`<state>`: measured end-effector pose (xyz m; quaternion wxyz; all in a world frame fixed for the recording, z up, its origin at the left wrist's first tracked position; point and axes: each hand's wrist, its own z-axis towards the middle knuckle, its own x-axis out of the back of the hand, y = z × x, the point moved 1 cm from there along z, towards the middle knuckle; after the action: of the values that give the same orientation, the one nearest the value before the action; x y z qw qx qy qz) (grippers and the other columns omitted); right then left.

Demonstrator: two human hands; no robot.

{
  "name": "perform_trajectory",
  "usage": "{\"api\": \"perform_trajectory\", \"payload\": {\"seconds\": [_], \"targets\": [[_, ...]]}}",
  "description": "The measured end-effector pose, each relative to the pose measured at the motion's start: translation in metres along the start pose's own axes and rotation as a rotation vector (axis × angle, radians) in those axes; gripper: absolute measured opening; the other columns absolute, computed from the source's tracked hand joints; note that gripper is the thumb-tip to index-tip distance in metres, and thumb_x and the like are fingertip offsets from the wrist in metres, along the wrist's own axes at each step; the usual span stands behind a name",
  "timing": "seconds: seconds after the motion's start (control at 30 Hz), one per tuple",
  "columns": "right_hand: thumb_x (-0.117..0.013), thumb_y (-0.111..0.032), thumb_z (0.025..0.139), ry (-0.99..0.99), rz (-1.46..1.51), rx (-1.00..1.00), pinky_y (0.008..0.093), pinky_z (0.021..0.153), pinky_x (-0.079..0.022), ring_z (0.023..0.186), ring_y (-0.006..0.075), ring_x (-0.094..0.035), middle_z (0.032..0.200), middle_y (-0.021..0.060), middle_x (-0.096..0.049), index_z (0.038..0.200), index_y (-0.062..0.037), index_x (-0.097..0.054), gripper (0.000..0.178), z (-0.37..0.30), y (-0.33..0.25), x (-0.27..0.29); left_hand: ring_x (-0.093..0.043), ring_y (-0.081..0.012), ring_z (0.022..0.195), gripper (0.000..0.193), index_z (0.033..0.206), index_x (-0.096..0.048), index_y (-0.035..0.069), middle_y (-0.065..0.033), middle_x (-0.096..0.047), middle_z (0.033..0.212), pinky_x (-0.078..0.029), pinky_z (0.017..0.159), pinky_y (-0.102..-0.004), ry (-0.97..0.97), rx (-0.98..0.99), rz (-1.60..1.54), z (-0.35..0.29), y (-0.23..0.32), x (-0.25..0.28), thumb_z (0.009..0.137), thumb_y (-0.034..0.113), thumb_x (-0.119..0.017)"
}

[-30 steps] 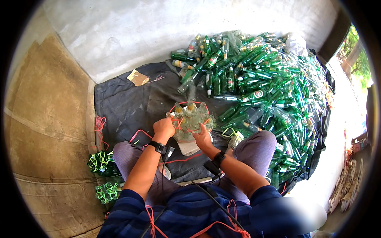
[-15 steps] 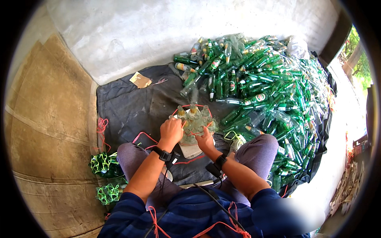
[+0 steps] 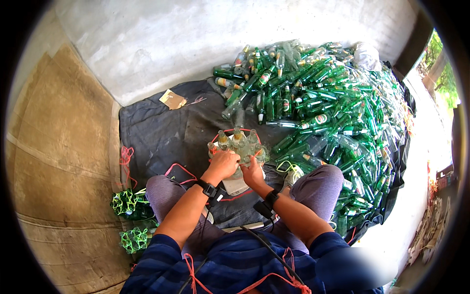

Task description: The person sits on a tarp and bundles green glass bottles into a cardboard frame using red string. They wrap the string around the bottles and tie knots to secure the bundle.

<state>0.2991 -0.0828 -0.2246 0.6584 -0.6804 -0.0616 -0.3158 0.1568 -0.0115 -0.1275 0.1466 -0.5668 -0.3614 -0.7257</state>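
There are two hands (image 3: 223,165) (image 3: 252,174), one clear-bottle cluster (image 3: 238,138), two green-tied bundles (image 3: 126,203) (image 3: 134,240) and two wristbands (image 3: 208,189) (image 3: 271,197).

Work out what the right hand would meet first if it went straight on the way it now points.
Most likely the clear glass bottles clustered just ahead of the right hand. Depth is unclear, so I cannot tell which bottle neck comes first.

left hand (image 3: 223,165) blocks part of the clear bottles (image 3: 238,141), can't tell its grip, and a pale blur eats the right sleeve (image 3: 326,249)
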Motion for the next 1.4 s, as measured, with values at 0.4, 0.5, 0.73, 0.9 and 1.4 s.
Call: {"api": "perform_trajectory", "payload": {"seconds": [0.4, 0.5, 0.73, 0.9, 1.4], "targets": [[-0.069, -0.034, 0.09, -0.019, -0.007, -0.113, 0.0489, 0.079, -0.053, 0.093, 0.0445, -0.068, 0.099, 0.0289, -0.069, 0.134, -0.0039, -0.05, 0.056, 0.002, -0.01, 0.002, -0.067, -0.0392, 0.088, 0.007, 0.085, -0.062, 0.004, -0.0184, -0.069, 0.087, -0.052, 0.075, -0.0511, -0.013, 0.026, -0.057, 0.004, 0.006, -0.017, 0.083, 0.009, -0.057], [-0.07, -0.037, 0.09, -0.008, 0.05, -0.131, 0.0486, 0.082, -0.052, 0.098, 0.0443, -0.068, 0.103, 0.0287, -0.069, 0.133, -0.0049, -0.052, 0.056, 0.002, -0.007, -0.002, -0.066, -0.0412, 0.089, 0.007, 0.085, -0.061, 0.002, -0.0197, -0.069, 0.087, -0.051, 0.076, -0.052, -0.032, 0.052, -0.091, 0.005, 0.0, -0.027, 0.082, 0.007, -0.057], [-0.07, -0.041, 0.091, -0.039, 0.073, -0.175, 0.0491, 0.083, -0.052, 0.098, 0.0453, -0.067, 0.104, 0.0291, -0.069, 0.134, -0.0067, -0.051, 0.058, 0.003, -0.004, -0.001, -0.068, -0.0394, 0.087, 0.014, 0.085, -0.067, 0.003, -0.0202, -0.07, 0.087, -0.052, 0.075, -0.0512, -0.049, 0.063, -0.079, 0.008, 0.001, -0.028, 0.081, 0.007, -0.054], [-0.07, -0.035, 0.089, -0.076, 0.01, -0.162, 0.0511, 0.083, -0.052, 0.098, 0.0469, -0.067, 0.105, 0.0297, -0.069, 0.136, -0.0054, -0.047, 0.06, 0.005, -0.001, 0.0, -0.068, -0.0362, 0.092, 0.017, 0.085, -0.072, 0.006, -0.0161, -0.07, 0.09, -0.053, 0.079, -0.0488, -0.099, 0.004, 0.044, 0.01, 0.002, -0.027, 0.08, 0.01, -0.057], [-0.067, -0.029, 0.089, -0.038, -0.054, -0.207, 0.0519, 0.086, -0.05, 0.101, 0.0472, -0.065, 0.103, 0.0311, -0.067, 0.129, -0.0029, -0.051, 0.051, 0.0, 0.005, 0.019, -0.071, -0.0337, 0.088, 0.022, 0.089, -0.078, 0.013, -0.0131, -0.073, 0.089, -0.056, 0.075, -0.046, -0.366, -0.132, 0.223, 0.042, 0.001, 0.015, 0.081, 0.015, -0.058]]}}
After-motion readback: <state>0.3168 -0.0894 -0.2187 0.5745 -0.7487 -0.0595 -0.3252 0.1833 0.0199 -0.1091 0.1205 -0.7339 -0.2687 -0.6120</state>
